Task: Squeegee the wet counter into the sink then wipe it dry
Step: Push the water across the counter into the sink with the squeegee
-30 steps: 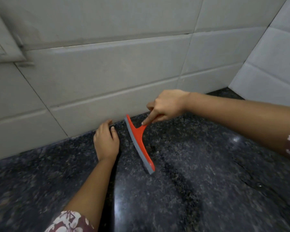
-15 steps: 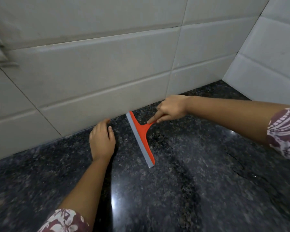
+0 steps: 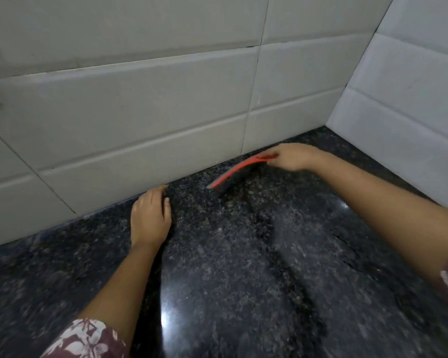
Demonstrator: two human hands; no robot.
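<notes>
Head view: one red squeegee is in the right hand, whose fingers are closed on its handle at the far back of the counter. From the grip the tool runs out and down toward the left hand, its far end low over the stone with a dark shadow under it. It is motion-blurred, so I cannot tell whether the blade edge touches the surface.

Two hands show. The left hand lies palm down on the counter, well apart from the grip on the side the squeegee's end points to and nearer the camera. Its fingers are straight and together, holding nothing, with the tips close to the foot of the wall. Two short sleeves in a maroon floral print show at the lower edges, one on each arm.

The one counter is dark speckled polished stone. A darker streak runs from just below the squeegee toward the camera, and paler smeared patches lie beside it. One bright glare spot sits near the camera beside the left forearm, and a smaller one lies under the right forearm.

Two tiled walls meet in a corner just beyond the grip. The back wall stands directly behind both hands, and the side wall rises past the right forearm. Both carry large pale grey rectangular tiles with thin joints.
</notes>
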